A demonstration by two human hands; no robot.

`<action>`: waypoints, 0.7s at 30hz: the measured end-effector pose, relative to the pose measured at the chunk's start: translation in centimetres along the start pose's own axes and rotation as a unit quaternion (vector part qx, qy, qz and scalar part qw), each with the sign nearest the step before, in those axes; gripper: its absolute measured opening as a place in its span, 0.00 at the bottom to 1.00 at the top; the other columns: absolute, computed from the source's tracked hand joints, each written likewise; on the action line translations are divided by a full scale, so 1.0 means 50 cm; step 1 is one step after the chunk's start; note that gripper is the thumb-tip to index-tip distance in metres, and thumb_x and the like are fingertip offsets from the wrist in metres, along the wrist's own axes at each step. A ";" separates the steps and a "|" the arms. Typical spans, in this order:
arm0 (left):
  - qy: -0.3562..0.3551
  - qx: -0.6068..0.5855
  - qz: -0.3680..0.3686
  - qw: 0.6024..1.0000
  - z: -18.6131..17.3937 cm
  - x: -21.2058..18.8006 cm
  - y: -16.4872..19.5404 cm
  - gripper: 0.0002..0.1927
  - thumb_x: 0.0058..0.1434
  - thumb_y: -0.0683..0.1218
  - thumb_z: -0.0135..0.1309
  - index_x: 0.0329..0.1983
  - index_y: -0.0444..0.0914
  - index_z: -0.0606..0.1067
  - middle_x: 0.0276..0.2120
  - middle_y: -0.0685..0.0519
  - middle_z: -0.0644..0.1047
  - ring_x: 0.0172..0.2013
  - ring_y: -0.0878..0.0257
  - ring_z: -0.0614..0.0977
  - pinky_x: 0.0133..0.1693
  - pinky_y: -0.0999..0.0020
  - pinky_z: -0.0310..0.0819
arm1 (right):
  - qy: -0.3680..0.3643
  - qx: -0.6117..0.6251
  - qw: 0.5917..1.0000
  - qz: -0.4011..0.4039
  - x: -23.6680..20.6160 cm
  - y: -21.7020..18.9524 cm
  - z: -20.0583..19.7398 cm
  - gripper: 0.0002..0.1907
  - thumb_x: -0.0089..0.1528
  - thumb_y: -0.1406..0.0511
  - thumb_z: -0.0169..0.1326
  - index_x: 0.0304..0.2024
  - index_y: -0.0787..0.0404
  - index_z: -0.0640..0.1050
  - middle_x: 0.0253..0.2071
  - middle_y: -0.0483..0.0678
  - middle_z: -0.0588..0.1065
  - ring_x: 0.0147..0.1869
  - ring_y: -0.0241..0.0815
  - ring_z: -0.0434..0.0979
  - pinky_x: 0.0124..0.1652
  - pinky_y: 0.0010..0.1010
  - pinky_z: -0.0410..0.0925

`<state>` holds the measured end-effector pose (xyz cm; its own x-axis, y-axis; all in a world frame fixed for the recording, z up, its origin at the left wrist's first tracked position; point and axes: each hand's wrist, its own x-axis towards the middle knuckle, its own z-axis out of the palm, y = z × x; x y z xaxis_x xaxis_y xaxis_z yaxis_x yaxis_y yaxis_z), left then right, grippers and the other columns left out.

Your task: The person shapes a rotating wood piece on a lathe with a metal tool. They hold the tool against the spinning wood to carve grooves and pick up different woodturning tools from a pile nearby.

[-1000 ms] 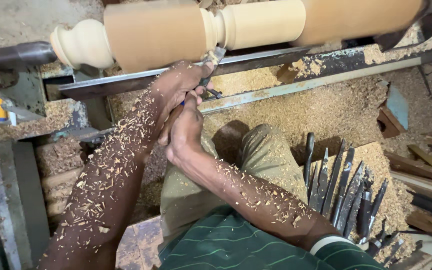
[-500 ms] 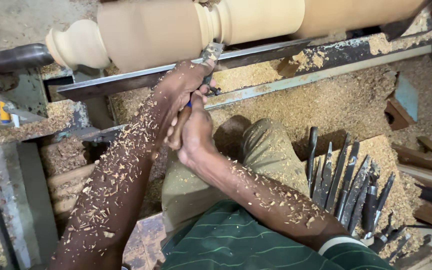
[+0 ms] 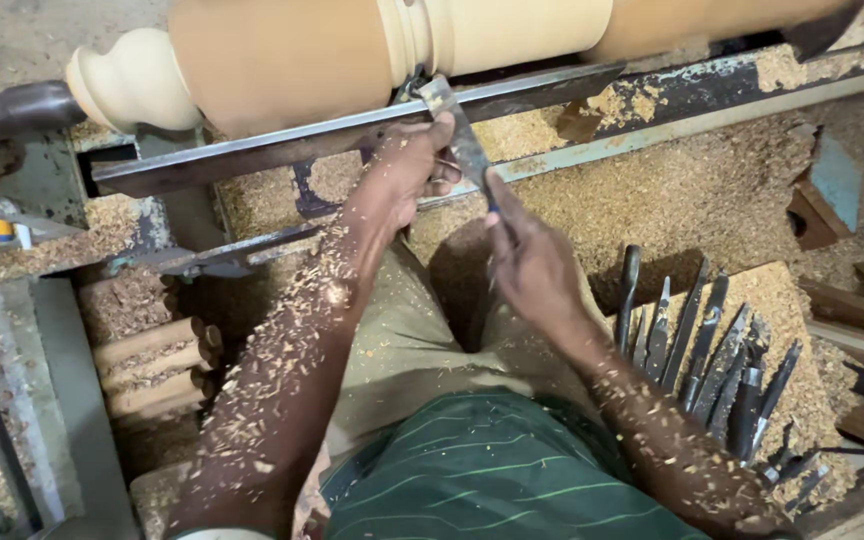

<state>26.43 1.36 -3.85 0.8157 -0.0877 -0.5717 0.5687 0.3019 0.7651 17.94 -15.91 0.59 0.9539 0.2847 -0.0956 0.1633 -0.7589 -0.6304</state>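
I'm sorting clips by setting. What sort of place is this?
Most likely a woodturning workshop: a turned wooden piece sits on a lathe, both hands hold a chisel on the tool rest, sawdust lies everywhere, and spare chisels lie alongside.

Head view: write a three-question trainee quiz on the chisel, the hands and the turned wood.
1. True or false: the chisel lies across the metal tool rest.
2. Which hand is nearer the chisel's tip? A) left hand B) right hand
3. Fill in: the spare turning tools lie on a bed of ____.

Key: 1 true. 2 A; the right hand grips farther back. 3 sawdust, to the person's right, below the pale turned wood.
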 end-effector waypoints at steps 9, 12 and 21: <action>0.059 -0.080 0.098 0.990 0.009 0.069 -0.041 0.15 0.67 0.50 0.56 0.29 0.35 0.74 0.19 0.51 0.74 0.16 0.64 0.71 0.17 0.70 0.64 | -0.008 -0.075 0.997 -0.002 0.053 -0.002 -0.074 0.23 0.70 0.59 0.47 0.67 0.49 0.71 0.17 0.53 0.73 0.17 0.45 0.70 0.25 0.43 0.68; 0.064 -0.080 0.089 0.991 0.008 0.073 -0.043 0.13 0.67 0.49 0.55 0.30 0.36 0.74 0.19 0.52 0.74 0.16 0.65 0.71 0.17 0.70 0.63 | -0.007 -0.074 0.997 -0.002 0.056 -0.011 -0.086 0.22 0.69 0.58 0.48 0.66 0.48 0.73 0.19 0.58 0.73 0.19 0.49 0.74 0.30 0.46 0.71; 0.063 -0.111 0.063 0.990 0.018 0.068 -0.036 0.10 0.67 0.41 0.50 0.34 0.27 0.75 0.21 0.47 0.76 0.17 0.63 0.72 0.17 0.68 0.62 | -0.087 -0.099 0.987 0.093 0.080 0.024 -0.090 0.23 0.70 0.56 0.42 0.68 0.43 0.68 0.14 0.46 0.67 0.14 0.41 0.64 0.18 0.40 0.68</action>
<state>28.26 -0.34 -6.91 0.8514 0.0788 -0.5185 0.4143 0.5052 0.7570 23.07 -18.34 2.93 0.9173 0.2128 -0.3367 0.0522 -0.9023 -0.4280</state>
